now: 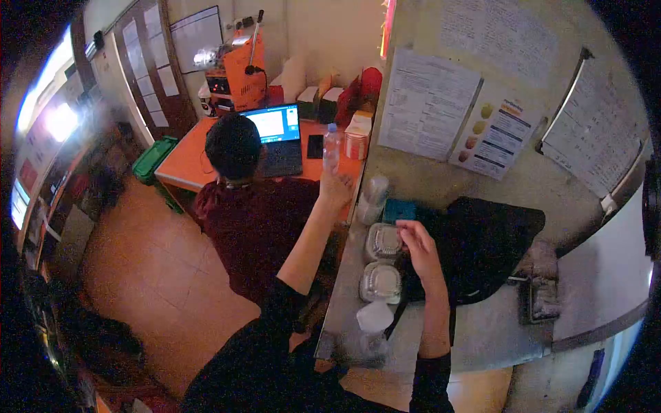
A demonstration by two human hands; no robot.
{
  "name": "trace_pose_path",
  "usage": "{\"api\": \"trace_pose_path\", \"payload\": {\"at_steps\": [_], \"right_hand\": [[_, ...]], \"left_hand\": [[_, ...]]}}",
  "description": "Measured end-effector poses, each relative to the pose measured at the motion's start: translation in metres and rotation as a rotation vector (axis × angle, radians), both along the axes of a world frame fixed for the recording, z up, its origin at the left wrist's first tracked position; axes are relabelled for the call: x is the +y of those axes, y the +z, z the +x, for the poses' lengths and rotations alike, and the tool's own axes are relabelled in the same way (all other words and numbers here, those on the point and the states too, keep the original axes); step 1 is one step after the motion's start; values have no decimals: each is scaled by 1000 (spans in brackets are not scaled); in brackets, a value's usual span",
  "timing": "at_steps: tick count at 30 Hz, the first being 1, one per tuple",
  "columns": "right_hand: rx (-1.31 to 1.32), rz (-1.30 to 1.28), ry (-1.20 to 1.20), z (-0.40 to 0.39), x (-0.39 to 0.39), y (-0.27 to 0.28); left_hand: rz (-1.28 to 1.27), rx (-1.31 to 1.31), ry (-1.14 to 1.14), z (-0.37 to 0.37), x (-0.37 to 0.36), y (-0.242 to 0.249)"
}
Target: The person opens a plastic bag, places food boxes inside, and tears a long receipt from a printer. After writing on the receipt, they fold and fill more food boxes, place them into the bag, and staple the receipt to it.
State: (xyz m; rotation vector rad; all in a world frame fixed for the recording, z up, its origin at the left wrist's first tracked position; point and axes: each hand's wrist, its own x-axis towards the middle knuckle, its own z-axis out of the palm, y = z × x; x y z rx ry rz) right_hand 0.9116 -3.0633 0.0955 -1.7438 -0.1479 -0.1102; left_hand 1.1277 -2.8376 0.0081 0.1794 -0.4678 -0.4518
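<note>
A clear plastic water bottle (331, 148) with a blue cap stands upright above my left hand (334, 189), whose fingers are closed about its lower end. My left arm reaches forward beside a seated person in a dark red top. Over the grey counter, my right hand (418, 241) is open with its fingers bent, fingertips right at the edge of a clear lidded takeaway container (383, 241). A second clear container (381, 282) sits nearer to me. Just beyond my right fingertips is a teal box (399, 210), and a black bag (482, 241) lies to the right.
The seated person (258, 227) faces a laptop (275, 134) on an orange table (189, 162). A phone (315, 146) lies beside it. Stacked clear cups (372, 198) and a white-topped container (375, 316) line the counter's left edge. Papers (428, 103) cover the wall.
</note>
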Motion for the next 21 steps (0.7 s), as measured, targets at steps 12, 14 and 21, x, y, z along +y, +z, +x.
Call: {"api": "trace_pose_path", "payload": {"at_steps": [12, 14, 21], "right_hand": [[-72, -85, -643, 234, 0, -77], [-79, -13, -653, 242, 10, -83], [-106, 125, -619, 236, 22, -79]], "left_hand": [[374, 547, 405, 249, -61, -75], [374, 526, 425, 283, -66, -98], [371, 456, 480, 356, -62, -145]]}}
